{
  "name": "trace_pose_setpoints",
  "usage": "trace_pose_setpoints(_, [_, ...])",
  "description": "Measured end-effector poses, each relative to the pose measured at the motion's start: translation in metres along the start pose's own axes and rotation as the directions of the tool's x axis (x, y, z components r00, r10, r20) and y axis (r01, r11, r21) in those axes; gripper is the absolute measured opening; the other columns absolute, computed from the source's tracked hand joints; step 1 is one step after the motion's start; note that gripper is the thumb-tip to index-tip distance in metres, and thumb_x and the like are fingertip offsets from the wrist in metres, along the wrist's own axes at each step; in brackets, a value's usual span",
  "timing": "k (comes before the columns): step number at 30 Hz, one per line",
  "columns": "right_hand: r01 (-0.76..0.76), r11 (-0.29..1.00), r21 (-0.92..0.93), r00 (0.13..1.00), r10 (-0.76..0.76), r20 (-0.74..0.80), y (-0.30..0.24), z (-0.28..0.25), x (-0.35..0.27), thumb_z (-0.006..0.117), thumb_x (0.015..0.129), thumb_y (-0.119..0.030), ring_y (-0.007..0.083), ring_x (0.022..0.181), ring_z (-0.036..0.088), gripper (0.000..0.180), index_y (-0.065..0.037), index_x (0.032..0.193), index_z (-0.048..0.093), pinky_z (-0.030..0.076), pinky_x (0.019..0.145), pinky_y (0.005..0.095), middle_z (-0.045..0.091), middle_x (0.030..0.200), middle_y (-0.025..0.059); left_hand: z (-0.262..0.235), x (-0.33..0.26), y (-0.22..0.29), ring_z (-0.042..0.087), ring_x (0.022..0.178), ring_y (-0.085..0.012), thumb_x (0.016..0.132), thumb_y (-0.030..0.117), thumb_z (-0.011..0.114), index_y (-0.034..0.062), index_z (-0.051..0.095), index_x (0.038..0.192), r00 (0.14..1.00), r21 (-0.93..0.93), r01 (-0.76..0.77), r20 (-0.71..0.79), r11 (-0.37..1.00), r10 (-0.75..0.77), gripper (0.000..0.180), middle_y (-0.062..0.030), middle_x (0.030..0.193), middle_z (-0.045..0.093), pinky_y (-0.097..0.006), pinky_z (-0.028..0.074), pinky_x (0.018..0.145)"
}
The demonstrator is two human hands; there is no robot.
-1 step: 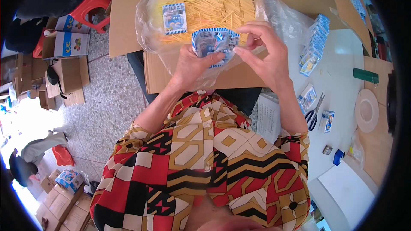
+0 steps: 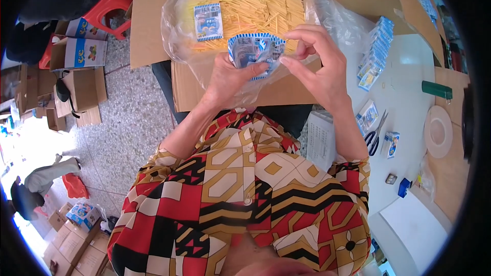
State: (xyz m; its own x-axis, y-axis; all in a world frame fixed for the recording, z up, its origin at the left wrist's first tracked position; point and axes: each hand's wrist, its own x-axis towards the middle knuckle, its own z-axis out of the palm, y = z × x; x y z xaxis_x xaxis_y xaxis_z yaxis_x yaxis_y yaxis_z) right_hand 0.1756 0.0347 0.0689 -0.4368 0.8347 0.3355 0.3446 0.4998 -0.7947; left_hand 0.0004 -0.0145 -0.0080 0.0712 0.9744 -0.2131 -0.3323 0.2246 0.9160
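Note:
My left hand [image 2: 232,74] and my right hand [image 2: 314,59] hold a small blue-and-white printed packet [image 2: 253,51] between them, just over a cardboard box [image 2: 220,92] on my lap. The left thumb presses the packet's lower edge; the right fingertips pinch its right side. Behind the packet, inside the box, a clear plastic bag [image 2: 179,20] holds a heap of thin yellow sticks [image 2: 261,7]. Another blue-and-white packet [image 2: 208,22] lies on top of the sticks.
To my right is a white table [image 2: 409,102] with a row of blue packets [image 2: 376,53], scissors [image 2: 376,135], a green block [image 2: 436,89] and a white tape roll [image 2: 438,132]. Cardboard boxes [image 2: 76,89] and a red stool [image 2: 110,5] stand on the speckled floor at left.

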Motion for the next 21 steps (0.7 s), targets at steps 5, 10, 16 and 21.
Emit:
trace_pose_setpoints(5, [0.22, 0.937, -0.273, 0.975, -0.207, 0.078, -0.004, 0.0, -0.003, 0.072, 0.067, -0.002, 0.0173, 0.08, 0.057, 0.036, -0.007, 0.101, 0.061, 0.048, 0.063, 0.0266, 0.056, 0.098, 0.0063, 0.005, 0.001, -0.002, 0.058, 0.08, -0.006, 0.074, 0.0, 0.07, 0.004, 0.063, 0.098, 0.998, -0.027, -0.051, -0.036, 0.998, 0.05, 0.026, 0.0004, 0.09, 0.065, -0.023, 0.049, 0.073])
trace_pose_setpoints(10, [0.281, 0.864, -0.418, 0.96, -0.255, 0.12, -0.008, 0.004, -0.002, 0.072, 0.066, -0.005, 0.023, 0.082, 0.058, 0.032, -0.007, 0.095, 0.059, 0.049, 0.065, 0.0311, 0.055, 0.096, 0.006, 0.007, 0.0, -0.004, 0.057, 0.072, -0.0035, 0.073, 0.0, 0.07, 0.0023, 0.066, 0.091, 0.996, -0.016, -0.074, -0.041, 0.997, 0.073, 0.019, 0.0007, 0.083, 0.066, -0.02, 0.049, 0.066])
trace_pose_setpoints(16, [0.284, 0.857, -0.431, 0.957, -0.226, 0.18, -0.001, -0.003, -0.005, 0.071, 0.066, -0.005, 0.024, 0.081, 0.059, 0.026, -0.006, 0.087, 0.056, 0.05, 0.066, 0.0317, 0.055, 0.095, 0.0051, 0.006, -0.001, -0.006, 0.056, 0.072, -0.0039, 0.072, 0.001, 0.071, 0.0021, 0.067, 0.091, 0.996, -0.034, -0.059, -0.066, 0.998, 0.057, 0.019, 0.0007, 0.083, 0.065, -0.02, 0.048, 0.065])
trace_pose_setpoints(21, [0.262, 0.869, -0.42, 0.963, -0.208, 0.169, 0.002, -0.004, -0.01, 0.071, 0.066, -0.005, 0.0237, 0.083, 0.058, 0.025, -0.006, 0.088, 0.058, 0.05, 0.068, 0.0318, 0.055, 0.098, 0.0054, 0.004, 0.0, -0.01, 0.056, 0.072, -0.0041, 0.073, 0.002, 0.071, 0.0021, 0.067, 0.092, 0.998, -0.037, -0.048, -0.051, 0.998, 0.046, 0.019, 0.0007, 0.083, 0.065, -0.02, 0.048, 0.065])
